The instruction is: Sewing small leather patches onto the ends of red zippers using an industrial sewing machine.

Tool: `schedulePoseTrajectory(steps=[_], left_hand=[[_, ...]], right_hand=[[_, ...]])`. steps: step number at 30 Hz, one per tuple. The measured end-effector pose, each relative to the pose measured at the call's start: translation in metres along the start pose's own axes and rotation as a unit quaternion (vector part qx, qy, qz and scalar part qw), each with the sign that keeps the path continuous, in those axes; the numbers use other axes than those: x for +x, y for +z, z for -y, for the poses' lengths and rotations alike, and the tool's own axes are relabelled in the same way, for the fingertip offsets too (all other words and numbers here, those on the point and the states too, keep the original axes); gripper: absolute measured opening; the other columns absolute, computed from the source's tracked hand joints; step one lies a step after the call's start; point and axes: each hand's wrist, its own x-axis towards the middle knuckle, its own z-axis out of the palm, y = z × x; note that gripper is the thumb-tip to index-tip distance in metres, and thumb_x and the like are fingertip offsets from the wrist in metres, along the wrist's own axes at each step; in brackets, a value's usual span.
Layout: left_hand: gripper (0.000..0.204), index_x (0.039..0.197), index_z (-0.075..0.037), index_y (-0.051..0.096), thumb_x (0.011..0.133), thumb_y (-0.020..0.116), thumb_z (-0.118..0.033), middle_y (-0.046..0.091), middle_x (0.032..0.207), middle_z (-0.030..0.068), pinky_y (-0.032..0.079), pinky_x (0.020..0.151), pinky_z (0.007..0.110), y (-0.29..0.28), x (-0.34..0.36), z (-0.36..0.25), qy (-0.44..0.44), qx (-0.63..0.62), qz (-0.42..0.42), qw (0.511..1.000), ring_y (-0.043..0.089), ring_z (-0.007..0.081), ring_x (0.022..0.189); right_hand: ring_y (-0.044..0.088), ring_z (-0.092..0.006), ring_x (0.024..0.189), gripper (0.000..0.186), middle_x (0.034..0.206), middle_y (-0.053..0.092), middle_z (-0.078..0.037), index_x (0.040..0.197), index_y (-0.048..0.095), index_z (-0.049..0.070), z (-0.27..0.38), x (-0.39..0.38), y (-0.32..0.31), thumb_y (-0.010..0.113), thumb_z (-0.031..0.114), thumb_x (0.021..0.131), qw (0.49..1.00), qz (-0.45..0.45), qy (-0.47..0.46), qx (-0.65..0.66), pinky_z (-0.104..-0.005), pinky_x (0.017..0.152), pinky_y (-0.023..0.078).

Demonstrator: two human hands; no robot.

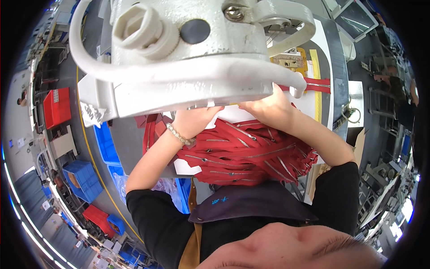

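A bulky white machine head (pixel 188 83) with a curved white bar and a knob fills the top middle. My left hand (pixel 192 121), with a beaded bracelet at the wrist, reaches under its front edge from the left. My right hand (pixel 271 107) comes in from the right at the same edge. The machine hides most of the fingers of both hands, and anything they hold. Below and between my forearms lies a heaped bundle of red zippers (pixel 251 154) with silver teeth. Another red zipper (pixel 319 85) stretches out at the machine's right side.
A yellow measuring strip (pixel 315 67) runs along the table's right part, near a yellow fixture (pixel 307 62). Blue bins (pixel 106 143) stand below the table's left edge. Farther left are a red bin (pixel 57 107) and stacked blue crates (pixel 83 180). Metal racks occupy the right side.
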Motion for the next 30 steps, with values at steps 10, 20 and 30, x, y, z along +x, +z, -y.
schedulePoseTrajectory(steps=[10, 20, 30], left_hand=[[0.035, 0.109, -0.012, 0.063, 0.077, 0.068, -0.026, 0.061, 0.087, -0.0017, 0.044, 0.074, 0.030, -0.010, -0.004, 0.002, -0.012, 0.067, -0.059, 0.996, 0.058, 0.0146, 0.079], [0.039, 0.117, -0.016, 0.059, 0.080, 0.064, -0.027, 0.056, 0.103, -0.0014, 0.040, 0.083, 0.034, -0.002, 0.005, -0.016, -0.047, 0.123, -0.026, 0.991, 0.053, 0.0171, 0.099], [0.034, 0.112, -0.018, 0.059, 0.080, 0.062, -0.030, 0.056, 0.104, -0.0037, 0.033, 0.086, 0.035, 0.001, 0.009, -0.027, -0.084, 0.157, -0.022, 0.984, 0.052, 0.0144, 0.100]], right_hand=[[0.058, -0.0213, 0.098, 0.022, 0.117, 0.060, 0.003, 0.098, 0.062, 0.010, 0.000, 0.002, 0.003, 0.058, 0.008, 0.077, 0.998, 0.017, 0.012, 0.059, -0.0279, 0.062, 0.055], [0.057, -0.0209, 0.097, 0.019, 0.115, 0.060, 0.003, 0.095, 0.062, 0.010, 0.001, 0.003, -0.003, 0.059, 0.010, 0.076, 0.999, 0.011, 0.005, 0.034, -0.0318, 0.081, 0.053], [0.056, -0.0198, 0.099, 0.019, 0.116, 0.059, 0.002, 0.096, 0.061, 0.009, 0.003, 0.005, -0.007, 0.058, 0.011, 0.077, 1.000, 0.020, 0.008, 0.023, -0.0334, 0.082, 0.053]])
